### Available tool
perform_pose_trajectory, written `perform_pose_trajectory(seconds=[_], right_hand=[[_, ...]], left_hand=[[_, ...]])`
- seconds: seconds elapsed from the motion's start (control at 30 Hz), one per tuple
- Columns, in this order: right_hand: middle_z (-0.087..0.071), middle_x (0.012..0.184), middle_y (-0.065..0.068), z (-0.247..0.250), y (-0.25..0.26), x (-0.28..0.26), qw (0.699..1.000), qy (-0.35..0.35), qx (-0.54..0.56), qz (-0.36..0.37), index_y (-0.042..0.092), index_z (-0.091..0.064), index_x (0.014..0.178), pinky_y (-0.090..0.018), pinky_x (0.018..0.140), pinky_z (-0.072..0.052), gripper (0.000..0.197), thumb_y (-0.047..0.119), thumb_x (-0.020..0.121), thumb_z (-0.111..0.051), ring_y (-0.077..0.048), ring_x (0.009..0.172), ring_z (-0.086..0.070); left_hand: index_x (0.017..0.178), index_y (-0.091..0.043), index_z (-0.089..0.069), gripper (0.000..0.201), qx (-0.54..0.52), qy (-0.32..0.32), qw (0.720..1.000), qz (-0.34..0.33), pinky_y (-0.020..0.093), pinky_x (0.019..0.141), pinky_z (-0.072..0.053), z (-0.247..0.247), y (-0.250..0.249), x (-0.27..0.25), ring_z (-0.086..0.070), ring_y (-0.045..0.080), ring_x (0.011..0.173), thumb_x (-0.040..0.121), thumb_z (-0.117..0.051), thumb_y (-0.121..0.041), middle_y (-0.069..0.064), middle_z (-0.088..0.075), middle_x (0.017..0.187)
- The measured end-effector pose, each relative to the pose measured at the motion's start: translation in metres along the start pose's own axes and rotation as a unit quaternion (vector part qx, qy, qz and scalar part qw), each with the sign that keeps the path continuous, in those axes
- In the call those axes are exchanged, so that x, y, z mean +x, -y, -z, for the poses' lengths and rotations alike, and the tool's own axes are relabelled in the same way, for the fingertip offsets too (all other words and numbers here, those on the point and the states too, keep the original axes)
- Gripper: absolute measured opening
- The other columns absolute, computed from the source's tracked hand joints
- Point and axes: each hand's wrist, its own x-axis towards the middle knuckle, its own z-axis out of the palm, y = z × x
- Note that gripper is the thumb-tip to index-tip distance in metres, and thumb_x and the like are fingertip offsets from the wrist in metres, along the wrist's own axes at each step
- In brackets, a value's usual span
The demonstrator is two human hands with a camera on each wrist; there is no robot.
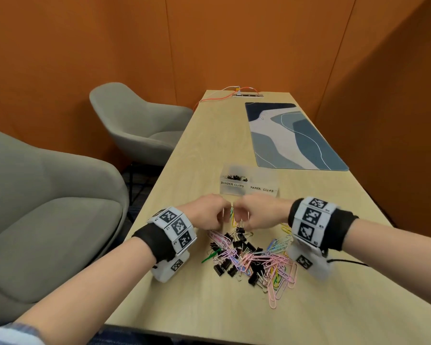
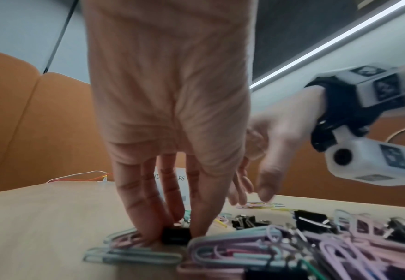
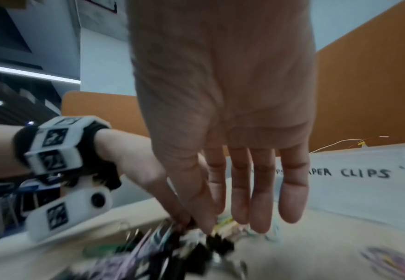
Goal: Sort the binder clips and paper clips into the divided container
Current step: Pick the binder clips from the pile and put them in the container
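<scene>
A mixed pile (image 1: 254,257) of black binder clips and pastel paper clips lies on the wooden table. Behind it stands the clear divided container (image 1: 249,189), its left half marked BINDER CLIPS and holding several black clips, its right half marked PAPER CLIPS (image 3: 355,173). My left hand (image 1: 219,217) reaches down at the pile's far edge. In the left wrist view its fingers and thumb pinch a black binder clip (image 2: 176,236) that sits on the table. My right hand (image 1: 244,217) hovers right beside it, fingers (image 3: 292,199) straight and pointing down, nothing seen between them.
A blue patterned desk mat (image 1: 294,138) lies beyond the container. An orange cable runs to a power strip (image 1: 248,95) at the far end. Two grey armchairs (image 1: 139,125) stand left of the table. Orange walls close in behind and on the right.
</scene>
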Motion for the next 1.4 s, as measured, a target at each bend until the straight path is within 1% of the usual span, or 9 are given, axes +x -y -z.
perform_pose_trajectory(seconds=[0.13,0.27,0.37,0.57,0.67,0.8,1.0,1.23,1.4], right_hand=[[-0.052,0.087,0.002,-0.02,0.001,-0.006,0.999,-0.038,-0.007,-0.01,0.015,-0.055,0.098,-0.027,0.059,-0.029,0.029,0.029,0.077,-0.07,-0.016,0.08,-0.044],[-0.062,0.102,-0.007,-0.024,0.001,-0.005,0.999,-0.048,-0.001,-0.011,0.011,-0.059,0.109,-0.023,0.069,-0.032,0.035,0.022,0.077,-0.069,-0.015,0.083,-0.044],[-0.06,0.104,-0.009,-0.023,0.001,-0.009,0.999,-0.042,0.005,-0.013,0.009,-0.057,0.112,-0.023,0.07,-0.032,0.036,0.014,0.078,-0.065,-0.015,0.084,-0.042],[-0.044,0.098,-0.006,-0.025,-0.006,-0.018,1.0,-0.028,-0.007,-0.011,0.009,-0.056,0.109,-0.027,0.075,-0.037,0.031,0.011,0.078,-0.061,-0.022,0.089,-0.046],[-0.042,0.096,-0.003,-0.027,-0.009,-0.02,1.0,-0.027,-0.014,-0.007,0.01,-0.056,0.104,-0.029,0.075,-0.037,0.026,0.01,0.078,-0.061,-0.018,0.086,-0.041],[-0.056,0.108,-0.009,-0.026,-0.013,-0.023,0.999,-0.034,-0.017,0.005,0.01,-0.062,0.104,-0.029,0.08,-0.04,0.025,0.004,0.08,-0.059,-0.023,0.097,-0.052],[-0.062,0.1,-0.009,-0.026,-0.023,-0.021,0.998,-0.053,0.001,0.021,0.011,-0.066,0.096,-0.025,0.072,-0.038,0.029,-0.002,0.074,-0.052,-0.024,0.094,-0.058],[-0.052,0.104,0.003,-0.007,-0.028,-0.029,0.997,0.05,0.061,0.004,0.016,-0.062,0.12,-0.018,0.082,-0.044,0.05,-0.008,0.081,-0.039,-0.014,0.099,-0.056],[-0.05,0.116,-0.006,-0.011,-0.027,-0.03,0.997,0.071,0.004,0.005,0.022,-0.057,0.125,-0.032,0.092,-0.045,0.049,0.011,0.079,-0.067,-0.021,0.106,-0.054]], left_hand=[[0.101,-0.01,-0.063,0.027,-0.017,-0.01,1.0,0.002,0.022,0.073,-0.04,-0.001,-0.002,0.002,-0.047,0.015,0.084,0.074,-0.066,-0.008,0.001,-0.046,0.094],[0.099,-0.01,-0.062,0.027,-0.045,-0.018,0.999,0.011,0.029,0.075,-0.047,0.004,-0.001,0.004,-0.049,0.018,0.084,0.072,-0.067,-0.008,0.002,-0.048,0.093],[0.097,-0.013,-0.058,0.023,-0.083,-0.028,0.996,0.016,0.022,0.064,-0.043,0.01,0.002,0.006,-0.051,0.017,0.082,0.076,-0.066,-0.008,0.0,-0.051,0.09],[0.098,-0.019,-0.052,0.025,-0.159,-0.036,0.986,0.031,0.038,0.087,-0.054,0.032,0.005,0.016,-0.065,0.024,0.095,0.079,-0.066,-0.009,0.009,-0.068,0.099],[0.104,-0.013,-0.056,0.026,-0.175,-0.107,0.978,0.039,0.038,0.083,-0.054,0.046,0.003,0.034,-0.064,0.024,0.091,0.08,-0.064,-0.01,0.007,-0.066,0.094],[0.109,-0.011,-0.056,0.029,-0.143,-0.193,0.969,0.058,0.036,0.08,-0.052,0.053,0.003,0.064,-0.063,0.027,0.092,0.08,-0.059,-0.009,0.011,-0.067,0.097],[0.115,-0.013,-0.058,0.031,-0.072,-0.155,0.982,0.075,0.037,0.092,-0.049,0.038,0.013,0.084,-0.062,0.026,0.103,0.086,-0.048,-0.005,0.007,-0.069,0.108],[0.122,-0.014,-0.055,0.041,-0.091,-0.163,0.98,0.066,0.037,0.094,-0.047,0.036,0.017,0.072,-0.058,0.026,0.108,0.088,-0.037,0.001,0.01,-0.064,0.114],[0.12,-0.014,-0.056,0.035,-0.088,-0.19,0.977,0.05,0.041,0.097,-0.045,0.029,0.01,0.055,-0.056,0.024,0.109,0.092,-0.038,-0.005,0.008,-0.061,0.117]])
